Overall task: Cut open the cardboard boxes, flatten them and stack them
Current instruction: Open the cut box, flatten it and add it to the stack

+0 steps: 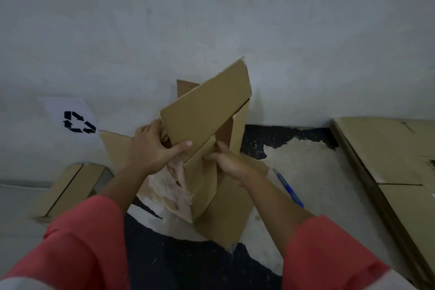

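Pale grey wall [235,19] fills the upper half of the view and meets a worn floor [306,172] of cream patches and black speckled areas. A white sheet with a black recycling symbol [73,115] is stuck low on the wall at the left.

The cardboard box [207,106] is held up off the floor in front of the wall, at the centre of the view, by 2 hands. It is partly opened out, with 1 broad panel tilted up and to the right and a narrower panel hanging below it. Its lower left side is torn to a pale, ragged layer.

The left hand [150,150] grips the lower left corner of the broad panel, thumb laid across the front and fingers curled behind. The right hand [227,163] clamps the edge of the narrower panel, fingers wrapped round it. Both forearms come out of red sleeves [77,242].

A flattened cardboard stack [388,148] lies on the floor at the right, well apart from the held box. A second cardboard box [70,190] sits on the floor at the lower left. A flat cardboard piece [115,146] shows behind the left hand, near the wall. A blue-handled tool [288,187] lies on the floor just right of the right forearm. It is too blurred to tell cutter from pen.
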